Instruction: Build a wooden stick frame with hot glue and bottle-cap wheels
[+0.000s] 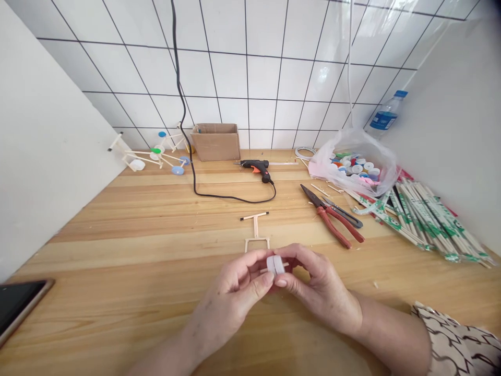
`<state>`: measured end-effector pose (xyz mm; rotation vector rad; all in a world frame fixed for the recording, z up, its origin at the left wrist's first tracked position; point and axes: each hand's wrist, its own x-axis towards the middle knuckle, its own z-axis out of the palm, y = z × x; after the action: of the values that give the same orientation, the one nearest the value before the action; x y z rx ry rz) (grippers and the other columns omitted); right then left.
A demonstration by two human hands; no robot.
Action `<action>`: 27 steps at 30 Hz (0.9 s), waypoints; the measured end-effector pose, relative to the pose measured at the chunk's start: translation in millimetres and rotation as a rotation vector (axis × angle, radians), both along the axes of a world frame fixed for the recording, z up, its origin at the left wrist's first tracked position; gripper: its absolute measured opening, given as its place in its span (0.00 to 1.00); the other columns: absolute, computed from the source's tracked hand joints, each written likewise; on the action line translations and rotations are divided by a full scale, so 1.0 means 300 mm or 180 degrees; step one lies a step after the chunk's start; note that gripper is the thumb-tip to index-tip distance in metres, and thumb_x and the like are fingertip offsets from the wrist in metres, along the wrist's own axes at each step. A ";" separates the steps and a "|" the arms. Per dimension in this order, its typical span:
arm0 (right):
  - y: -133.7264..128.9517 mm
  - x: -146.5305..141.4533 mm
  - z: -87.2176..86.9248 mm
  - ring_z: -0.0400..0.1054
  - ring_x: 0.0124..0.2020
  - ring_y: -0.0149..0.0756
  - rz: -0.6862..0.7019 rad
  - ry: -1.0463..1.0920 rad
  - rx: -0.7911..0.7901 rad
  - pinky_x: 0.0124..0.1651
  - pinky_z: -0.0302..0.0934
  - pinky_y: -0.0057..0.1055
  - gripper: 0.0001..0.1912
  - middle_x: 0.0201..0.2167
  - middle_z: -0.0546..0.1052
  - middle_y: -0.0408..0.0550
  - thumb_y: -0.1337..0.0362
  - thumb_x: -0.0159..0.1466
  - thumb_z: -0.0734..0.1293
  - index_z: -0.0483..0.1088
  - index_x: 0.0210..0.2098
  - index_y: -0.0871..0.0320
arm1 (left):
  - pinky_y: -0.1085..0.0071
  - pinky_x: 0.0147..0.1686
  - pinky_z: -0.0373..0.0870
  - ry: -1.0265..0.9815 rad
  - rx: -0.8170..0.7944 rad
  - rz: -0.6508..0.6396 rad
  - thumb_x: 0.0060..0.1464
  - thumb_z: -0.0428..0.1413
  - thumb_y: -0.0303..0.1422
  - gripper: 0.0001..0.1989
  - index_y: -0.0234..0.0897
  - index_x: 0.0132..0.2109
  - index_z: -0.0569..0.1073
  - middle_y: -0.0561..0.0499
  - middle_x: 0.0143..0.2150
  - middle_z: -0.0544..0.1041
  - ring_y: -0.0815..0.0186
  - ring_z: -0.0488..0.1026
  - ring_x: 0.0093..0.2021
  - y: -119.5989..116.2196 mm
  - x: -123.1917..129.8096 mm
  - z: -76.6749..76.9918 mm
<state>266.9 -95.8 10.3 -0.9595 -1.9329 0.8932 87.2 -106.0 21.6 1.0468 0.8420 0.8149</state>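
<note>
Seemingly midway: bottle caps paired, stick frame built, no visible join b/w them

You've got a pair of white bottle caps [275, 265] on your side of the glue gun [256, 166]. Your left hand [235, 292] has thumb + fingers closed on them from the L; your right hand [317, 284] grips from the R. Caps sit side by side, w/ thin stick [286, 264] poking out both sides; can't tell if it's one pc running thru or if anything's glued, since fingers hide most of it.

Done, by the look of it: the wooden stick frame [255, 225], b/w the gun and you, has its black-tipped crossbar, stem & squared fork together. Its near end is behind your fingers, so can't confirm it's clear of the caps.

Left, prob.: joining caps & frame; no attachment shows afaict. Compare the stick-and-cap models [155, 151] L of the gun: caps mounted, so yours looks approx. half as far along.

Supplies remain R of the gun: plastic bag of caps [319, 166], packs of sticks [438, 219]. Red-handled pliers [321, 209] lie R of it too, nearer you, unused for now. Gun's also untouched.
</note>
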 end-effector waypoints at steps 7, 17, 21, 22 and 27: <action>0.008 0.000 -0.003 0.72 0.33 0.34 0.0007 0.0162 -0.0234 0.38 0.67 0.31 0.18 0.34 0.78 0.49 0.50 0.64 0.63 0.69 0.43 0.58 | 0.64 0.53 0.69 0.0422 0.0167 0.0193 0.56 0.56 0.35 0.21 0.38 0.56 0.66 0.43 0.54 0.75 0.56 0.71 0.54 -0.014 0.013 0.012; 0.009 -0.005 0.003 0.73 0.33 0.35 -0.0018 0.0434 -0.0752 0.38 0.69 0.32 0.20 0.33 0.77 0.49 0.48 0.60 0.66 0.68 0.40 0.59 | 0.66 0.52 0.71 0.0615 0.0703 0.0228 0.60 0.53 0.36 0.16 0.44 0.55 0.70 0.49 0.54 0.75 0.57 0.73 0.53 -0.020 0.014 -0.027; 0.013 -0.007 0.003 0.74 0.33 0.36 0.0056 0.0550 -0.0926 0.37 0.69 0.33 0.21 0.31 0.77 0.49 0.47 0.59 0.67 0.67 0.38 0.59 | 0.68 0.48 0.72 0.0672 0.0743 0.0239 0.60 0.53 0.36 0.17 0.42 0.55 0.70 0.48 0.53 0.76 0.58 0.73 0.52 -0.019 0.016 -0.031; 0.014 -0.008 0.004 0.74 0.33 0.36 0.0083 0.0586 -0.0961 0.37 0.69 0.32 0.20 0.31 0.77 0.49 0.47 0.59 0.67 0.67 0.38 0.59 | 0.69 0.47 0.73 0.0686 0.0750 0.0240 0.59 0.53 0.36 0.17 0.41 0.55 0.70 0.48 0.52 0.77 0.58 0.74 0.51 -0.018 0.018 -0.031; 0.014 -0.007 0.011 0.74 0.31 0.36 0.0142 0.0636 -0.1066 0.34 0.68 0.32 0.19 0.30 0.77 0.49 0.49 0.60 0.67 0.67 0.38 0.59 | 0.70 0.44 0.74 0.0611 0.0597 0.0198 0.58 0.53 0.35 0.17 0.37 0.53 0.71 0.47 0.49 0.78 0.60 0.75 0.46 -0.010 0.022 -0.013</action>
<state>264.8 -91.4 13.6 -0.9764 -1.6717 1.3164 93.8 -108.9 17.6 1.2849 0.9781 0.8679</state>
